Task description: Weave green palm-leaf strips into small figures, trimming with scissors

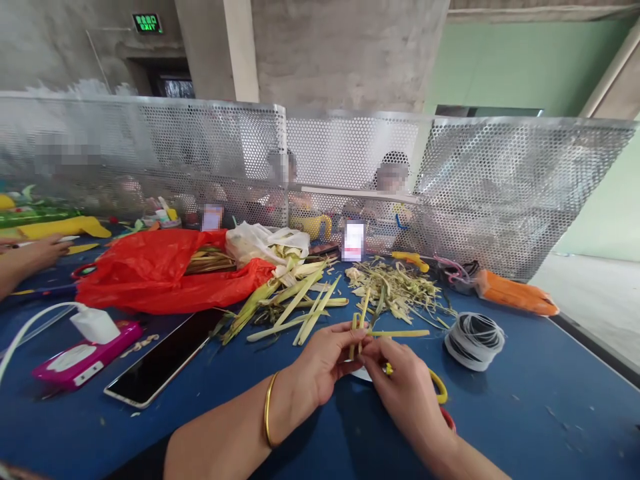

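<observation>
My left hand [320,363], with a gold bangle on its wrist, and my right hand [400,387] meet at the middle of the blue table [525,413]. Both pinch crossed yellow-green palm leaf strips [380,332], one strip sticking out to the right, others standing upright. Under my right hand lies a pair of yellow-handled scissors [440,387]. More long leaf strips [295,303] lie just beyond my hands, beside a heap of leaf trimmings [395,287].
A red plastic bag [155,270] and a white bag [265,243] hold leaves at the left. A phone [165,357], a pink power bank [80,360] with charger, a wire coil [475,340], an orange object [515,293]. Perforated metal screen [500,187]; another person's hand [35,253] far left.
</observation>
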### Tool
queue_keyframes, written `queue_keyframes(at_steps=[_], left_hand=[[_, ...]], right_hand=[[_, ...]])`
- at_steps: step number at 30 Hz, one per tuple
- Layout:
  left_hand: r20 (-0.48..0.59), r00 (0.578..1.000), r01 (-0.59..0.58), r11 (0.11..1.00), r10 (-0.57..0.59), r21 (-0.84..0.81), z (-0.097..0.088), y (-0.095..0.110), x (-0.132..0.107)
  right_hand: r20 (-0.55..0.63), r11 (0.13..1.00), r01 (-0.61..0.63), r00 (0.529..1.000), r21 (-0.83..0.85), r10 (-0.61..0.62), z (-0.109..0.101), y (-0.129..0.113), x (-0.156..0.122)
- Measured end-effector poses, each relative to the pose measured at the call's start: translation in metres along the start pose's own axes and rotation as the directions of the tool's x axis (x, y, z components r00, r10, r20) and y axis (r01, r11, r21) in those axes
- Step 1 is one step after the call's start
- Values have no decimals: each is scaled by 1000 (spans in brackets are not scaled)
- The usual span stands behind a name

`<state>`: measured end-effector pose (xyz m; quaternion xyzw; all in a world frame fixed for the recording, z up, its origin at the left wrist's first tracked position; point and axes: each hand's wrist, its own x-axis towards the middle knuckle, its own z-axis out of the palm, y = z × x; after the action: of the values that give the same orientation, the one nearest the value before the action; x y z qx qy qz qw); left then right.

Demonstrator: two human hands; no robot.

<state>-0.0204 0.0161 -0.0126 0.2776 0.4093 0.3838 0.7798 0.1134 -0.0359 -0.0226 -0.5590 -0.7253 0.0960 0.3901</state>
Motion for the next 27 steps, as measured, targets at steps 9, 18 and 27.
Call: queue_keyframes(at_steps=[9,18,27], left_hand=[[-16,994,-105,981,109,164,0,2,0],[57,998,-24,998,21,56,5,3,-6],[-4,999,-48,999,48,27,6,-3,-4]], right_hand=[[-24,600,-333,861,727,508,-7,6,12],[-28,771,-213,958,600,286,-19,9,13],[125,610,-331,926,720,356,-18,4,14]])
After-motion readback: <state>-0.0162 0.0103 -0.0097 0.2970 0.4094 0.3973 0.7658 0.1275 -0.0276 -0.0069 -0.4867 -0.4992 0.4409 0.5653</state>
